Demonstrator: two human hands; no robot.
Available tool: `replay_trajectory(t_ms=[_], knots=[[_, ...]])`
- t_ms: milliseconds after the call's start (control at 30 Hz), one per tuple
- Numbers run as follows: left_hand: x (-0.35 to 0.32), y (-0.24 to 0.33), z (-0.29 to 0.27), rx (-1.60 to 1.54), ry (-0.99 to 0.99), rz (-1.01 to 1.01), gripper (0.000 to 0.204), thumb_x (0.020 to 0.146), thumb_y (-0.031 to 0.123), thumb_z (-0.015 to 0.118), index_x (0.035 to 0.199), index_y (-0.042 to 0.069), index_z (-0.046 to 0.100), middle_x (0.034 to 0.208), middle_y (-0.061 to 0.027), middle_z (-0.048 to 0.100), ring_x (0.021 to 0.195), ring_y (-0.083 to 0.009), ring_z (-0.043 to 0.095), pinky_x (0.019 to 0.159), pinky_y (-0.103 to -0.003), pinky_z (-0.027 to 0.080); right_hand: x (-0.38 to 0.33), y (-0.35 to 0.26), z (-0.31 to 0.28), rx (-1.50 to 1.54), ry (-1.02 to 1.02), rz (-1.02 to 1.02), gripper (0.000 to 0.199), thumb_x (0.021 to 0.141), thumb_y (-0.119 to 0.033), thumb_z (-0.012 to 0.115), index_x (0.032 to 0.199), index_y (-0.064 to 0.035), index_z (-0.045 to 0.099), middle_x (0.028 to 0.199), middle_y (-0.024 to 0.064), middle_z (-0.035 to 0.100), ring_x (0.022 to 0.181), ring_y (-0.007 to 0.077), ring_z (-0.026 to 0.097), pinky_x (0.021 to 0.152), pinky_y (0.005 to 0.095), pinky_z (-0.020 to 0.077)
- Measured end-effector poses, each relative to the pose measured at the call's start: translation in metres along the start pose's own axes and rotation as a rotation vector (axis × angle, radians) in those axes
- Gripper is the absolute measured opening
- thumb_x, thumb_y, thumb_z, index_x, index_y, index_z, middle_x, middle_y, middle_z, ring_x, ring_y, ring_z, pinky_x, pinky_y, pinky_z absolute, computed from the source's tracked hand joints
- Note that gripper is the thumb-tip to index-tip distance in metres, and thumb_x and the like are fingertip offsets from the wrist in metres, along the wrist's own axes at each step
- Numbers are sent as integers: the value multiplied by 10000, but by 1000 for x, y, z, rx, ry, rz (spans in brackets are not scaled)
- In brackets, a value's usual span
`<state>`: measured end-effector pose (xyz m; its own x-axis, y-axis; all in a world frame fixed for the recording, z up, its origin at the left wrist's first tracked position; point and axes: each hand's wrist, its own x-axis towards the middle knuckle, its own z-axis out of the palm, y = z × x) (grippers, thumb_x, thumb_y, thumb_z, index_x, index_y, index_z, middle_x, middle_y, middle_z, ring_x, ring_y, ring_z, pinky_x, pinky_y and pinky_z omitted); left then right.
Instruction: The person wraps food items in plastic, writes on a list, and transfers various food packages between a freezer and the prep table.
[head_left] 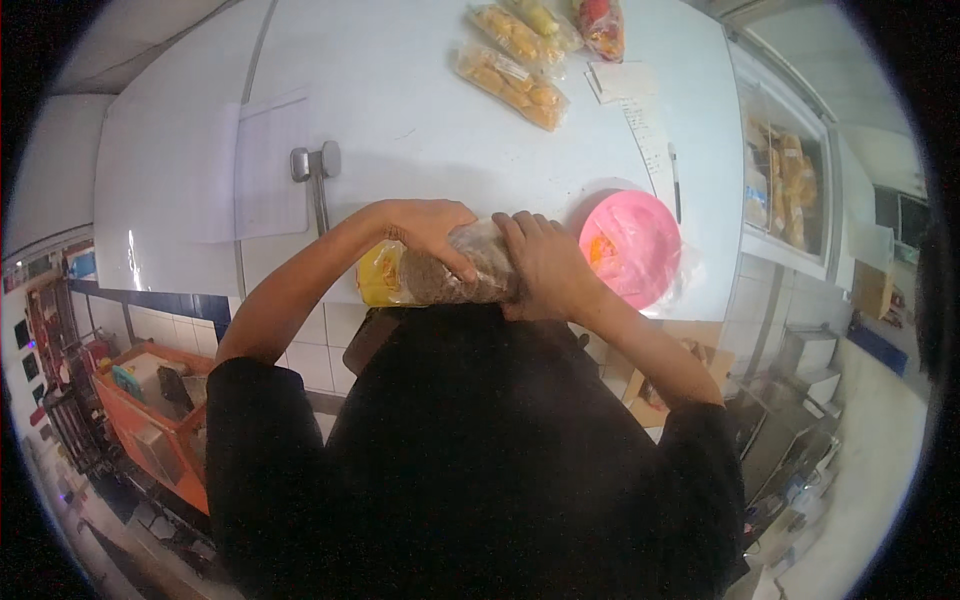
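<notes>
Two hands close on one clear-and-yellow bag (pixel 425 280) of brown contents at the white worktop's (pixel 410 135) near edge: left hand (pixel 438 235) over its middle, right hand (pixel 552 265) clasping its right end. I judge this a handling step; moving it calls for steady support at both ends. I see room beyond the bag, but the pink plate (pixel 652 252) crowds the right hand.
</notes>
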<state>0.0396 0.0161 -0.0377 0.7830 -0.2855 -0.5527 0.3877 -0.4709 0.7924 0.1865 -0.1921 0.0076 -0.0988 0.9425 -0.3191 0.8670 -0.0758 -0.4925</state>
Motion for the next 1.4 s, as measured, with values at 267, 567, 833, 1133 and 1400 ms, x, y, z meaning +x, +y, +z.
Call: replay_trajectory(t_ms=[267,567,833,1133,1400], knots=[[-32,21,29,204,308,114,883,700,575,916,1268,-31,617,1052,-229,720,1010,-389,711,888,-466,549,5,-2,-3,-85,23,-9,1016,541,-349,978,1368,17,515,1120,179,649,1018,376,686,844,462,583],[-48,52,66,518,552,-22,895,619,319,956,1311,2,485,1178,-206,601,1102,-438,632,932,-514,532,20,2,-13,-137,-104,-61,980,512,-374,981,1293,12,532,1015,182,697,908,401,715,784,475,589],[-73,94,21,466,441,26,728,647,309,884,1226,-36,612,994,-234,707,955,-442,703,838,-477,566,11,-18,-82,83,-245,-58,789,552,-329,935,1199,22,653,977,217,754,923,402,744,839,467,587],[-69,54,28,-392,-66,54,721,757,371,887,1297,-44,652,1120,-170,751,1010,-279,719,880,-379,560,-22,-51,-98,303,-269,-266,995,672,-343,920,1486,21,480,1249,237,698,1203,353,679,998,414,547],[-106,69,20,-360,161,193,811,805,446,896,1393,-28,602,1305,-203,684,1167,-291,673,991,-375,530,16,26,-41,861,-806,95,689,788,-415,804,1342,-28,669,1213,185,738,1102,287,706,970,437,557]])
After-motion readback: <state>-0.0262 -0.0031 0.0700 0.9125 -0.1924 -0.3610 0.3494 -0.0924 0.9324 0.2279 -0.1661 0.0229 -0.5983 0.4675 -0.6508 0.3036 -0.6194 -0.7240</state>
